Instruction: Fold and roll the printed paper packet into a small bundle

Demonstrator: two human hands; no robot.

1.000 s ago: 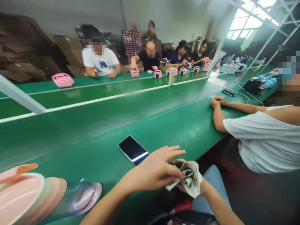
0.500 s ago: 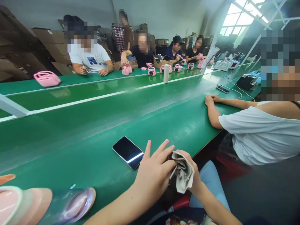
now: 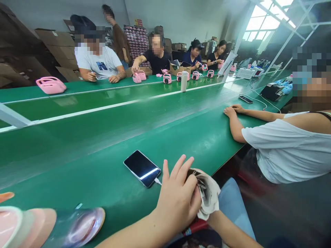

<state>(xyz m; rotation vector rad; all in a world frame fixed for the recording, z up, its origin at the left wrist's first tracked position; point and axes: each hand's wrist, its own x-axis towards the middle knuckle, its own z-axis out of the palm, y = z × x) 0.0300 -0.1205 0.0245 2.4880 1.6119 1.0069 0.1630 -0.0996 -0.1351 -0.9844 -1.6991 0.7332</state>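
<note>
I had the left hand (image 3: 178, 193) pinching crumpled paper (image 3: 210, 196) near the tabletop (image 3: 165, 141) edge, open room beyond; whether the right hand (image 3: 214, 217) gripped, I couldn't tell.

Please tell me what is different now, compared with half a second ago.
The left hand shifted slightly right, uncovering the white cable at the phone. The crumpled paper opened wider, its hollow now showing. Across the table, the standing person in brown moved left. Nothing was visibly let go. The phone and the pale cylinder stayed.
</note>
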